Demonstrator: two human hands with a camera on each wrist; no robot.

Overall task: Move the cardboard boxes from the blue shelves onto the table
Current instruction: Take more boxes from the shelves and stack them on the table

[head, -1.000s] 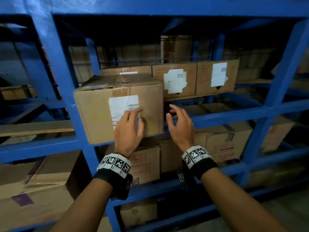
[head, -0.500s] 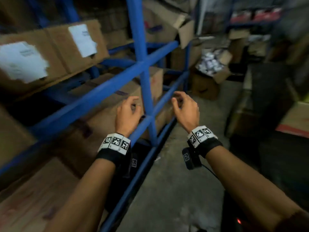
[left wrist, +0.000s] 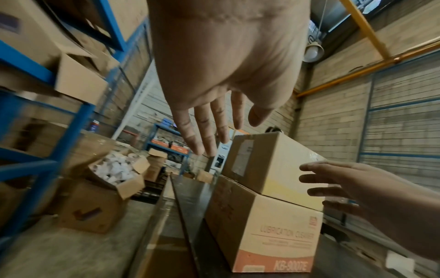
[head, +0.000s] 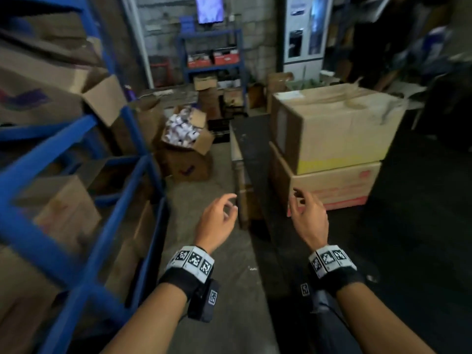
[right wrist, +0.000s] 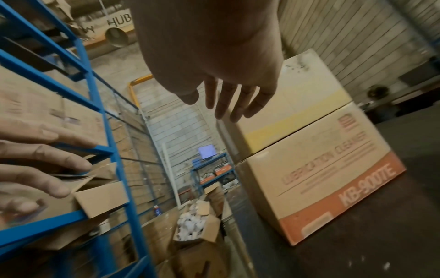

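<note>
A person's left hand [head: 217,221] and right hand [head: 309,218] hang in mid-air with fingers loosely spread, neither holding anything, in a dim storeroom. Ahead of the right hand, two cardboard boxes stand stacked on a dark table [head: 255,159]: a plain upper box [head: 339,123] with a yellow band along its base sits on a lower box [head: 332,185] printed "LUBRICATION CLEANER" above an orange strip. The right hand's fingertips [left wrist: 307,167] are near the stack's front face but not touching it. To the left of the table, across a strip of concrete floor [head: 219,290], the blue shelves [head: 84,226] are loaded with more cardboard boxes [head: 63,213], one of them with its flaps open. Beyond the table's far left corner, an open carton [head: 186,139] on the floor is filled with small white items.
</note>
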